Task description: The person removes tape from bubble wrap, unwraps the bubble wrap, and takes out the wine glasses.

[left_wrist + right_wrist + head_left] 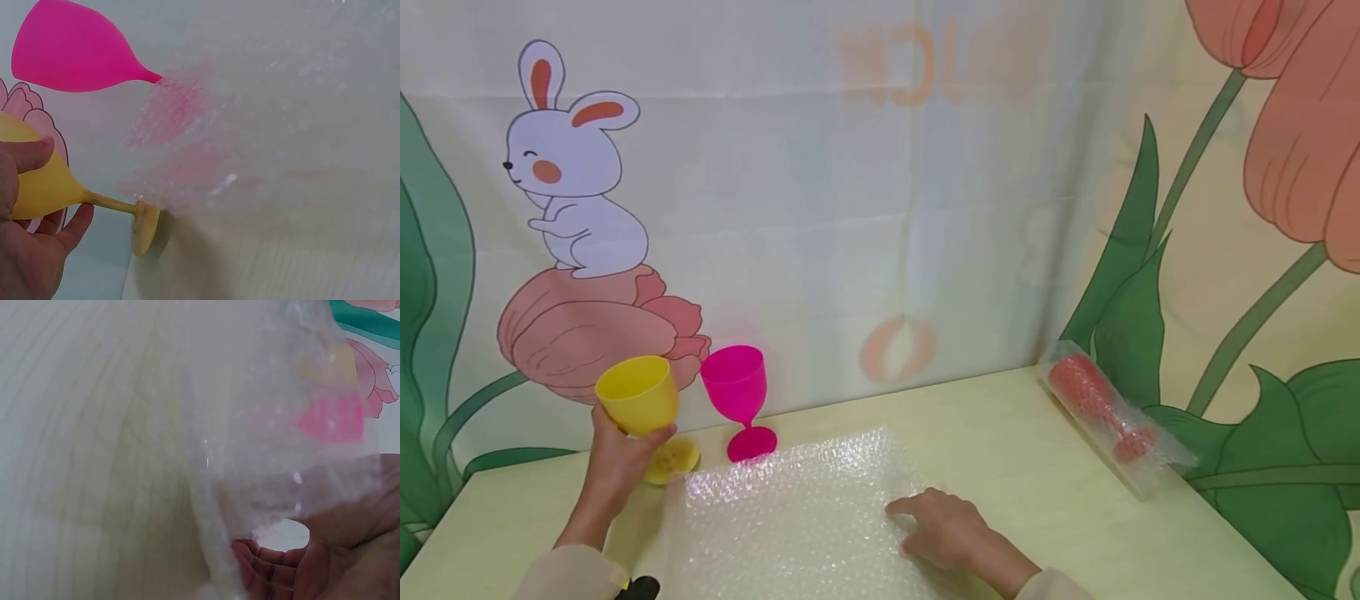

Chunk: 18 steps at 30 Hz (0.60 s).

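Yellow goblet (pixel 638 396) partly covered, bubble wrap (pixel 782 521) cut off

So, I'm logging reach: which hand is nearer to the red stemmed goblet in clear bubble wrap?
Right: the right hand is left of the wrapped red goblet, the left hand much farther left, holding a yellow stemmed goblet.

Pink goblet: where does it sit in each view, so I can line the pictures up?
Head: the pink goblet is left of centre, just right of the yellow goblet.
Left wrist: upper left, lying sideways in the picture, its base seen through wrap.
Right wrist: right side, a pink shape blurred behind wrap.
Shared landmark: the clear bubble wrap.
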### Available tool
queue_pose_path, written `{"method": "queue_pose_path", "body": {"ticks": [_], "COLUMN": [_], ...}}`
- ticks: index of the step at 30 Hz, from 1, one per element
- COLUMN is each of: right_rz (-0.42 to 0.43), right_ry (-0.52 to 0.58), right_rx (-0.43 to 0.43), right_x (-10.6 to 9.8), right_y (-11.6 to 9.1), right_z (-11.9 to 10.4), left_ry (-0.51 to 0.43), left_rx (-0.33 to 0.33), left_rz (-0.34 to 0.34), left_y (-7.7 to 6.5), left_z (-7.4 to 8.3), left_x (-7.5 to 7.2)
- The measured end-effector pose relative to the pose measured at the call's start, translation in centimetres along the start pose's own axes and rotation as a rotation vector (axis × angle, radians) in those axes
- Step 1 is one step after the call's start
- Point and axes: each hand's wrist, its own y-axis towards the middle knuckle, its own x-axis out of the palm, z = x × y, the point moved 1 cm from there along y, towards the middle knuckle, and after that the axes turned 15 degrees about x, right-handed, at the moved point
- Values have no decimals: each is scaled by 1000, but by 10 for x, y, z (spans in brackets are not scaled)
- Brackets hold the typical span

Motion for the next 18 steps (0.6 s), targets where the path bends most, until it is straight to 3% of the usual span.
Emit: {"method": "queue_pose_path", "body": {"ticks": [18], "right_rz": [-10], "right_ry": [16], "right_rx": [-6], "right_x": [0], "right_y": [0], "right_z": [0], "left_ry": [14], "left_rx": [-12], "left_rz": [-13], "left_y": [0], "left_z": [-9], "left_x": [5]}}
